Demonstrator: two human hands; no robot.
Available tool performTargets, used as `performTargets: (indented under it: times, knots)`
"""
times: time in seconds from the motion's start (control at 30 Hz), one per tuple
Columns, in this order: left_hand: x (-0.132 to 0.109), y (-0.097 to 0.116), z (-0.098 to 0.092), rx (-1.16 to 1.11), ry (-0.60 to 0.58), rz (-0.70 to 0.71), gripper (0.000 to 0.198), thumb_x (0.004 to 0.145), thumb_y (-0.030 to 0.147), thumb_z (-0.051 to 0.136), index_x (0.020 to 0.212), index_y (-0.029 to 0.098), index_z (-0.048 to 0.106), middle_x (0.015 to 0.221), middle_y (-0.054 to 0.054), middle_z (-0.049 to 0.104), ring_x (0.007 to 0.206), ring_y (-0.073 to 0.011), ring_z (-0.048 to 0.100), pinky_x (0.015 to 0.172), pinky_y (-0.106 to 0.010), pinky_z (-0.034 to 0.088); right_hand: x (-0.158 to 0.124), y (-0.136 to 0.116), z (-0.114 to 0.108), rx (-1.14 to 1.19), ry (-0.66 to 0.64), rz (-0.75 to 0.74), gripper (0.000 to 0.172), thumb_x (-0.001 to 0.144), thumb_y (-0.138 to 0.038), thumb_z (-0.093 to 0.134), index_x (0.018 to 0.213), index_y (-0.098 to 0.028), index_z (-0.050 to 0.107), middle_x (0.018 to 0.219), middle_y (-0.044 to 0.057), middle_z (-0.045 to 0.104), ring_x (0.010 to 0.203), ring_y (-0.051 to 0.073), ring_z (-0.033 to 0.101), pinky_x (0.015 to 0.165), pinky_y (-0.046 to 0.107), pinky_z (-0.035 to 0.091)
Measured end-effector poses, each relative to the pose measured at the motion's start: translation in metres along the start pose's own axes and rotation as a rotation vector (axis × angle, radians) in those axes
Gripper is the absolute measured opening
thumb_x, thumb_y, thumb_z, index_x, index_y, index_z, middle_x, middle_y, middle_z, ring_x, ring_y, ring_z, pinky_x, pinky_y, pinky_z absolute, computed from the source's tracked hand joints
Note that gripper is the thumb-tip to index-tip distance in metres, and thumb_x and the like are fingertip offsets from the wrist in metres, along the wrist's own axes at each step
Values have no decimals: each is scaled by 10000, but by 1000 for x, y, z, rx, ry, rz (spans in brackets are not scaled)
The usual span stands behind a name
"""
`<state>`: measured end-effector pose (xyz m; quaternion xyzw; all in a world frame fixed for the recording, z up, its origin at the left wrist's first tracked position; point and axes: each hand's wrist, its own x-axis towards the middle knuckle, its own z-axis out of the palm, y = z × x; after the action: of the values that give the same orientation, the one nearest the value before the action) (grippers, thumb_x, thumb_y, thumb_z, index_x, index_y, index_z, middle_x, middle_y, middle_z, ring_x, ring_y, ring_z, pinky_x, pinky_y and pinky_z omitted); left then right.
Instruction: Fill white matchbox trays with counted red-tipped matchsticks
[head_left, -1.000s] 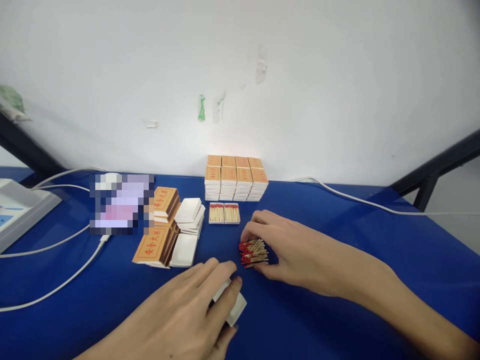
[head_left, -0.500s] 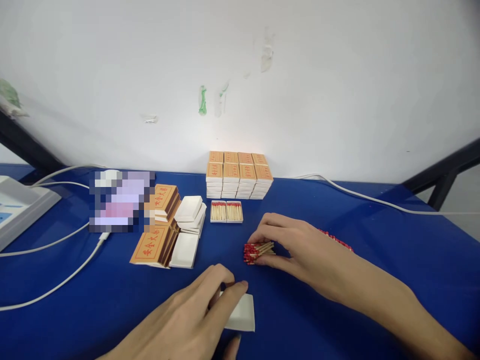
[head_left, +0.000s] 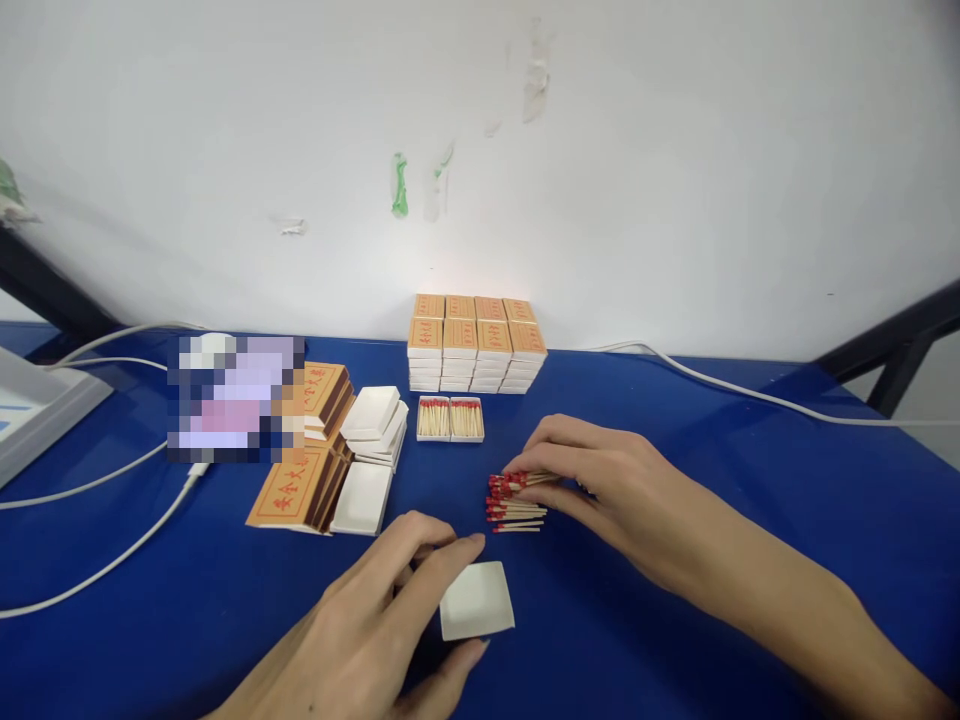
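My right hand (head_left: 581, 465) pinches a bundle of red-headed matches (head_left: 517, 482) between thumb and fingers. Below that bundle, more loose matches (head_left: 519, 513) lie on the blue table with their heads to the left. My left hand (head_left: 405, 610) is around a white matchbox tray (head_left: 478, 600), thumb near its front edge and forefinger beyond its back edge. The fingers are spread, and the tray has nothing in it. Two trays filled with matches (head_left: 450, 419) stand side by side farther back.
Stacked orange matchboxes (head_left: 476, 340) stand against the wall. At left are orange matchbox sleeves (head_left: 292, 490), several white trays (head_left: 364, 497) and a blurred phone-like device (head_left: 240, 390). White cables (head_left: 150, 585) cross the table at left, another (head_left: 735, 405) at right.
My right hand has drawn some matches together, leaving others on the table. The tray by my left hand has turned slightly and shows fully, with the thumb now at its front edge.
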<state>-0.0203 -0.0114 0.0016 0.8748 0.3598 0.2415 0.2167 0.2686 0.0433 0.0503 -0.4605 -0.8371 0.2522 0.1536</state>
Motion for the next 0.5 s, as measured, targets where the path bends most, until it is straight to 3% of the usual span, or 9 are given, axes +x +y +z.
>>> performTargets:
  times: [0.17,0.27,0.37,0.5]
  knots:
    - [2,-2,2,-32,38,-22,598,1044,114,646,1592,305,505,1394,-38,661,1203,-166,766,1062,-241,631,-5,0,-4,-28,86,-50,231,1192,-285,551,1253,-298,773,1235,26,729,1068,165,731,922,310,579]
    - [3,-1,3,-86,64,-71,538,1032,126,626,1518,323,507,1243,0,692,991,-136,770,900,-216,662,-11,-10,-5,2,83,-72,205,1178,-279,590,1263,-310,774,1257,17,739,1090,157,739,935,287,592]
    - [5,1,5,-116,68,-123,511,1022,147,636,1472,345,495,1111,39,691,828,-118,732,774,-199,652,-14,-24,4,-20,34,-139,234,1158,-200,587,1213,-295,794,1248,35,760,1106,184,747,943,305,615]
    - [5,1,8,-116,91,-142,565,1023,179,673,1512,362,458,1137,31,721,874,-141,758,806,-230,666,-13,-38,23,-135,-21,-263,281,1026,-53,643,1110,-272,798,1056,45,778,1017,243,747,905,369,637]
